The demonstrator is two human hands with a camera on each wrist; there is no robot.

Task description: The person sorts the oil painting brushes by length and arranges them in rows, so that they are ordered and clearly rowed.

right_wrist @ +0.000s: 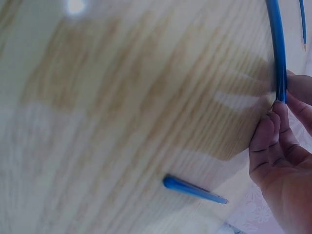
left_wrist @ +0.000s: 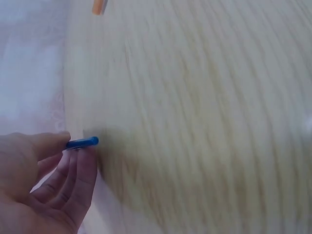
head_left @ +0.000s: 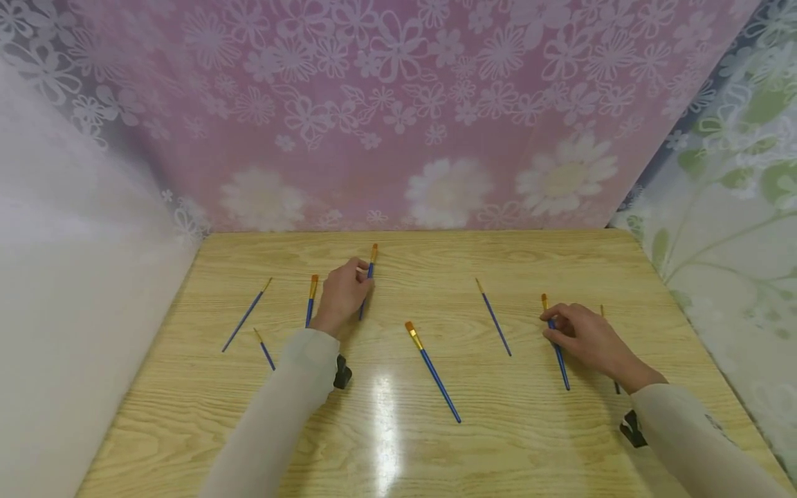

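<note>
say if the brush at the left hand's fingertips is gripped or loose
Gripped: the left wrist view shows the left hand pinching the blue-handled brush between thumb and fingers.

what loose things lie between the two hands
Between the left hand and the right hand lie a broad-tipped brush and a thinner brush, as the head view shows.

The left hand (left_wrist: 56,192) pinches a blue handle (left_wrist: 82,143) between thumb and fingers, its end jutting past the fingertips, near the far edge of the wood-grained bench (left_wrist: 204,97). Pale cloth (left_wrist: 31,73) lies beyond; an orange tip (left_wrist: 98,7) shows well apart.
</note>
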